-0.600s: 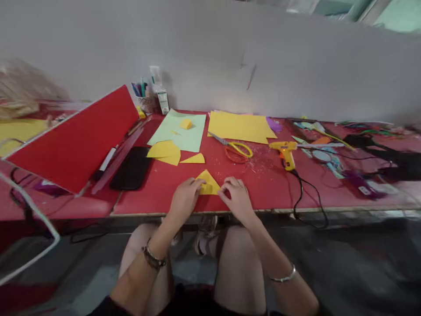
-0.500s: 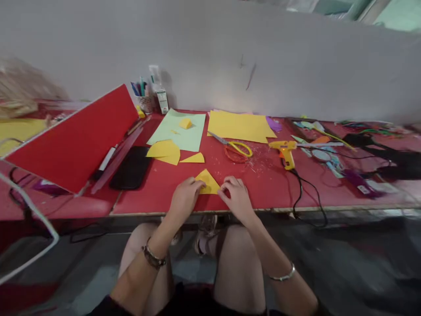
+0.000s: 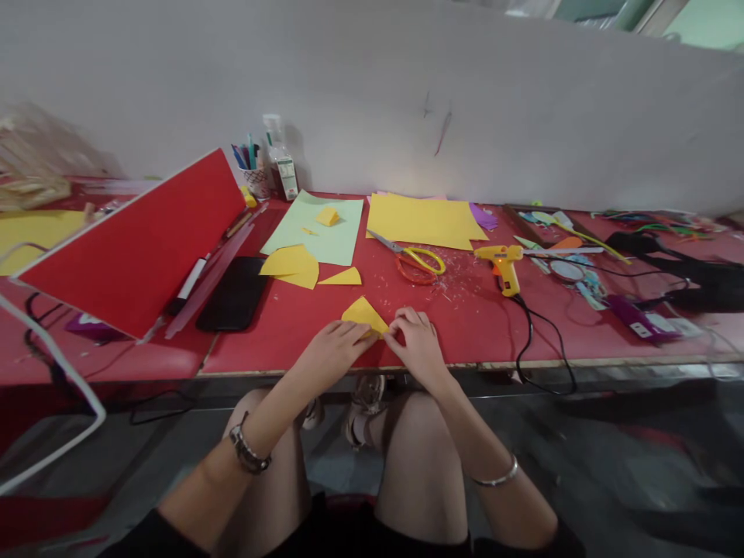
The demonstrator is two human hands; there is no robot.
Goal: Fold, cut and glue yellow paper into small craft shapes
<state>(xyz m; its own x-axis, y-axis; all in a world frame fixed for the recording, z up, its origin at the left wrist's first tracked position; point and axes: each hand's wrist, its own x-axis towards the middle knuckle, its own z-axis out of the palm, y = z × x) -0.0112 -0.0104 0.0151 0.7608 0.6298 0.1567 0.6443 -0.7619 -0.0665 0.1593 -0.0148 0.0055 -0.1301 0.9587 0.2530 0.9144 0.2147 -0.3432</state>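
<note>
A small folded yellow paper triangle [image 3: 361,312] lies near the front edge of the red table [image 3: 465,325]. My left hand [image 3: 332,349] lies over its lower left part with the fingers pressed on the paper. My right hand [image 3: 415,345] pinches the triangle's right corner with curled fingers. Both hands meet at the lower edge of the paper, which they partly hide.
Behind lie yellow paper offcuts [image 3: 292,266], a light green sheet [image 3: 318,229], yellow sheets [image 3: 423,221], scissors [image 3: 414,259] and a yellow glue gun [image 3: 504,267] with a black cord. A black phone [image 3: 232,293] and a tilted red board [image 3: 133,244] are at left.
My left hand has slid to the right, further across the triangle toward my right hand. The right hand has hardly moved. The view shifted slightly.
</note>
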